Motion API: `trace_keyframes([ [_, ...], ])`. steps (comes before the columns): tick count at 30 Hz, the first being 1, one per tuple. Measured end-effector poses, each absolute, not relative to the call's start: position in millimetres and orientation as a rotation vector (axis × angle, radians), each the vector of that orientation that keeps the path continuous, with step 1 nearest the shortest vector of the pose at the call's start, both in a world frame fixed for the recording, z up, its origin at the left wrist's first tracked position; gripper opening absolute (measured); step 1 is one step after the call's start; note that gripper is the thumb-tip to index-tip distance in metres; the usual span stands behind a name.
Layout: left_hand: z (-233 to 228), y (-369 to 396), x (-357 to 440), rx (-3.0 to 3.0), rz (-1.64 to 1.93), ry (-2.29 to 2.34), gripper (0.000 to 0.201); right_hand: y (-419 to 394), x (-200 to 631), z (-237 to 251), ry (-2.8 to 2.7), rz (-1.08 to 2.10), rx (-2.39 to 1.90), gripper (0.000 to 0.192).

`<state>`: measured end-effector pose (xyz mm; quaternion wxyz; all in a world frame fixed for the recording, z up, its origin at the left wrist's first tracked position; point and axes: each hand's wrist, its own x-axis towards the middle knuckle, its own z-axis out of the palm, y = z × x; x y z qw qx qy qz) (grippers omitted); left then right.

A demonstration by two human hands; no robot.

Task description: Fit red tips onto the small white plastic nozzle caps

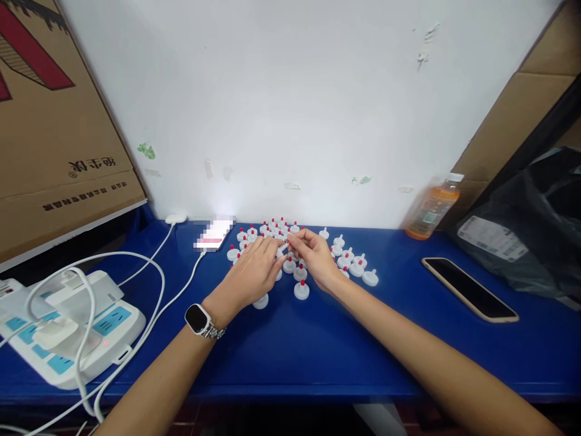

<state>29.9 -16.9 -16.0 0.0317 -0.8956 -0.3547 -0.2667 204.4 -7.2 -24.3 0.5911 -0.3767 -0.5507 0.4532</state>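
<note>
"Holding what, those two hands?"

"The left hand (258,266) has its thumb and bent forefinger closed on a white cap (283,247). The right hand (315,254) pinches a small red tip (288,242) at the cap's upper end, thumb against forefinger."

"So the cap sits right between them?"

"Yes, in the narrow gap where the fingertips meet, raised over the blue table (290,345). The loose caps spread around and beneath the hands. One red-tipped cap (301,290) lies nearest the wearer, apart from both hands. A group of red-tipped caps (241,235) reaches behind the left hand toward the white wall (290,109). To the right of the right hand, several bare-nozzled caps (370,277) lie on the table, with a few red-tipped ones among them."

"What can't you make out?"

"The held cap's base is mostly covered by the left fingers, and the right fingers cover most of the red tip, so I can't tell how far it is seated. Another cap (260,301) pokes out under the left hand with its top hidden. Where the caps crowd behind the fingers, they overlap too much to count. The phone on the charging cable (215,235) is masked by coarse blocks, so its screen is unreadable. Both forearms run off the bottom edge; the power strip (129,321) is cut by the left edge, and the dark plastic bag (531,200) by the right."
</note>
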Motion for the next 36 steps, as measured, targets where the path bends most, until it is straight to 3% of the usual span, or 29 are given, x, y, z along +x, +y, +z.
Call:
trace_keyframes([
  [15,-14.5,-15.0,31.0,-2.891,-1.018,-1.086,0.031,-9.5,202.3,-14.7,-1.446,0.915,-0.822,0.036],
  [21,-18.1,-2.4,22.4,-2.784,-1.100,-1.284,0.068,16.9,225.3,-4.2,-1.628,0.719,-0.975,0.022],
  [27,-18.4,3.4,10.1,-2.756,-1.037,-1.328,0.037,45.6,228.7,-20.3,-2.011,0.484,-1.230,0.009],
  [32,-20.0,-0.4,14.7,-2.789,-0.999,-1.299,0.036,54.5,228.8,-25.3,-2.179,0.223,-1.341,0.007],
  [36,-20.2,-2.8,17.4,-2.783,-0.995,-1.269,0.033,51.3,234.4,-18.9,-2.153,0.225,-1.376,0.013],
])
